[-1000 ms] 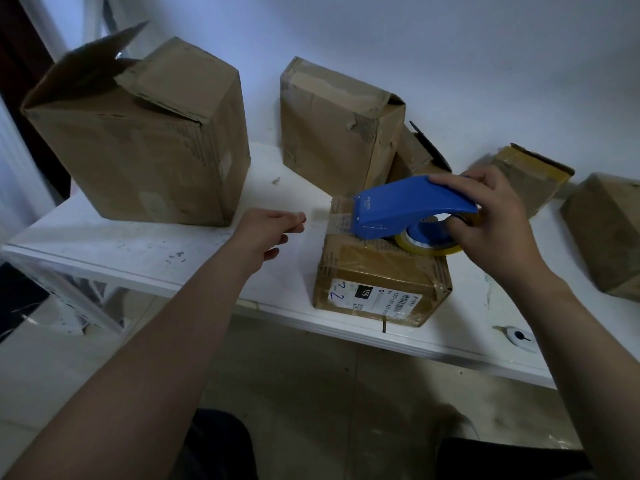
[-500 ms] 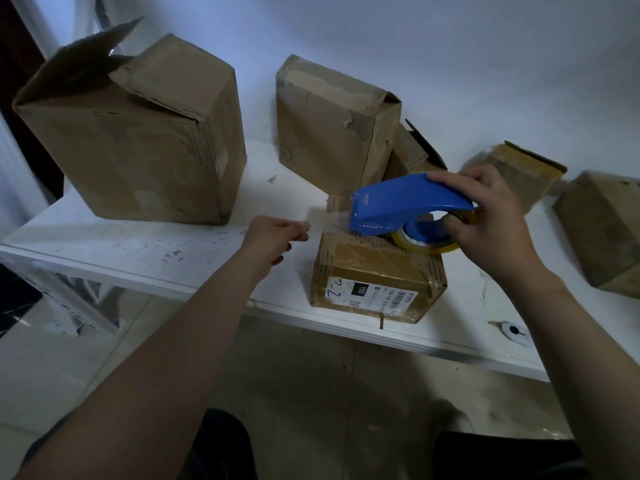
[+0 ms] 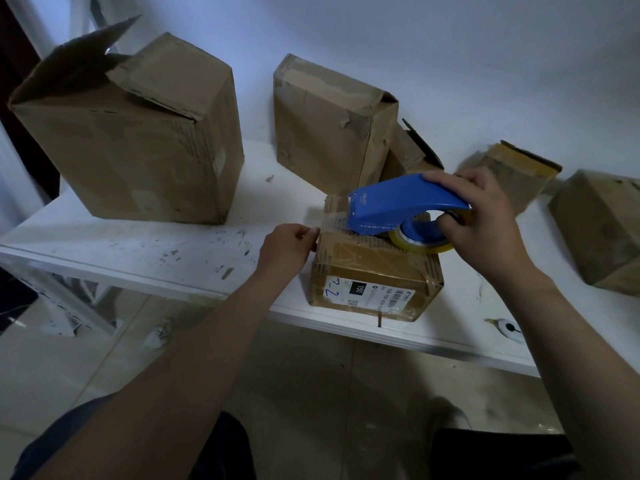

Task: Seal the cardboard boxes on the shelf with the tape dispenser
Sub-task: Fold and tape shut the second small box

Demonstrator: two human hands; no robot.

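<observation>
Since the earlier frames the left hand has come right, from well out over the shelf to the left edge of the small box. The dispenser has stayed on that box's top.

The white shelf carries the boxes. The big box stands far left, one flap up and unsealed. The tall box is behind the small one, and more boxes lie to the right.

The small box sits at the near edge, its labelled side facing the person. The dispenser rests nose-left on its top, with the roll at the right end.

The right hand grips the dispenser, fingers curled over the back and thumb through the handle opening. The left hand's fingers are curled, and thumb and forefinger seem to pinch the free end of the tape at the box's top-left corner.

The tape looks clear and short. If the pinch lets go before the end is pressed down, it could curl back and stick to itself. Pulling the dispenser right without steadying the box might drag the box off the near edge. A skewed pull would likely wrinkle the strip or miss the seam.
</observation>
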